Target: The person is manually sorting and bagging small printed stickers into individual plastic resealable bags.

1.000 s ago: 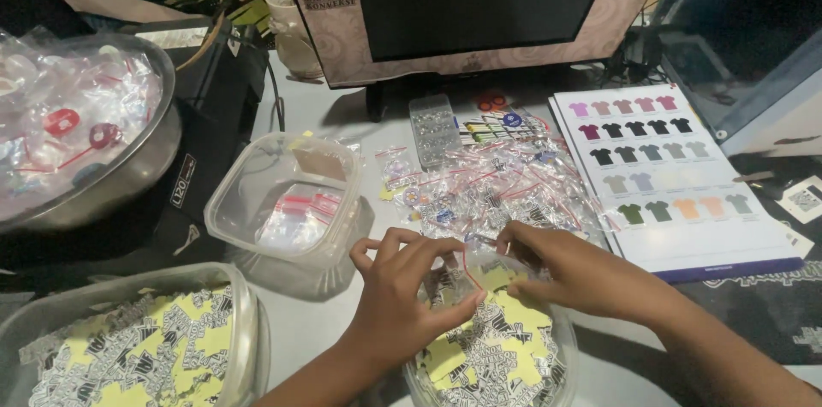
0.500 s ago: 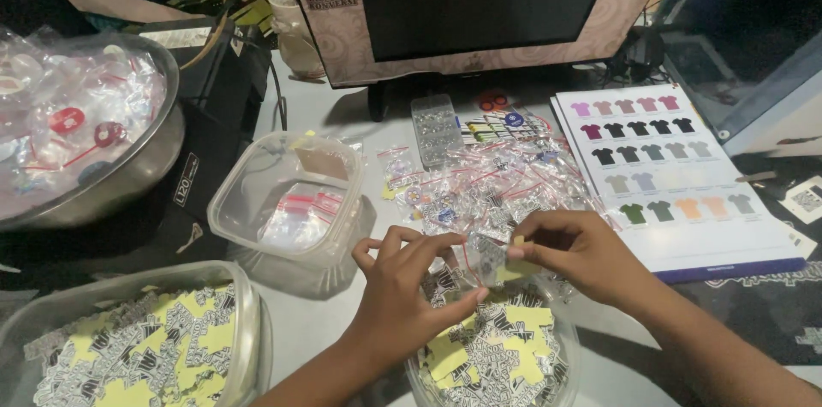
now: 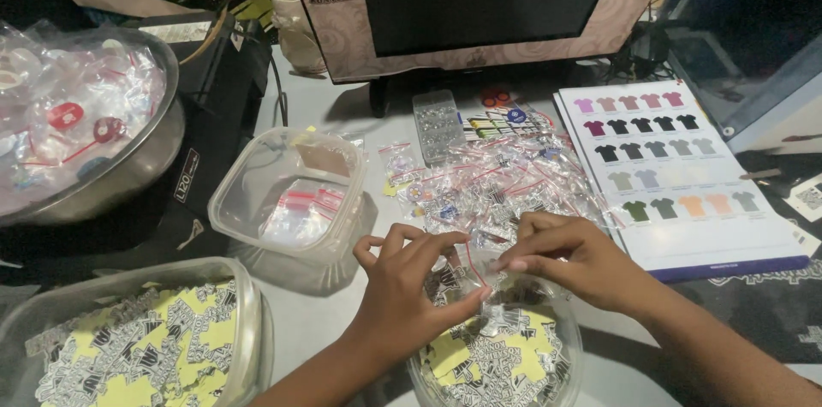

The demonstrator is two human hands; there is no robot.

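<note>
Two hands pinching small bag

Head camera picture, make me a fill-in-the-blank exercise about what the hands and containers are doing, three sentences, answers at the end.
1. The left hand and right hand together pinch a small clear ____ with a red strip.
2. Both hands hover over a round container of yellow and ____ stickers.
3. The chart right of the hands shows rows of coloured ____.

Missing words: bag; black; shirts
</note>
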